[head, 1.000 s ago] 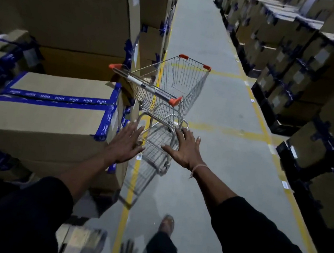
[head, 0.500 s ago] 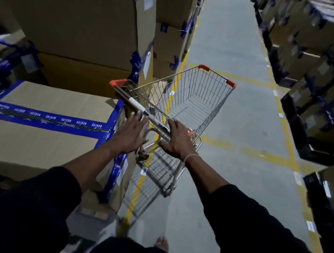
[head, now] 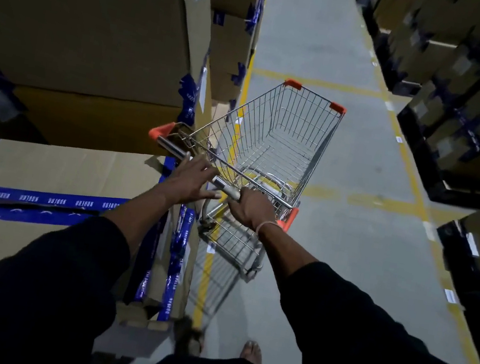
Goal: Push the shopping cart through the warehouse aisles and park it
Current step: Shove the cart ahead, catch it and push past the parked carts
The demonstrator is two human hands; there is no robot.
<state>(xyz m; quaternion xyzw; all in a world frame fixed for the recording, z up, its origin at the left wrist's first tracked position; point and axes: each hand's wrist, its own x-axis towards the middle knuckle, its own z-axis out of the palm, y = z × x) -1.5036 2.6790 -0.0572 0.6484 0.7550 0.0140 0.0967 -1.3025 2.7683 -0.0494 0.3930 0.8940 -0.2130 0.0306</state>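
A small wire shopping cart (head: 272, 137) with orange corner caps stands in the aisle, angled forward and to the right, its basket empty. Its silver handle bar (head: 225, 186) runs from an orange end cap on the left to one on the right. My left hand (head: 189, 179) lies over the left half of the bar, fingers spread and fairly straight, thumb stretched along below it. My right hand (head: 251, 209) grips the right half of the bar with curled fingers. The cart's left rear corner sits close to the boxes on the left.
Tall cardboard boxes (head: 85, 21) with blue tape line the left, and a low taped box (head: 48, 173) is beside my left arm. Boxes on black pallets (head: 466, 99) line the right. Grey aisle floor (head: 314, 38) with yellow lines (head: 362, 199) runs ahead.
I stepped up to the cart. Both hands went from reaching in the air to the handle bar; the right hand closed round it and the left settled over it.
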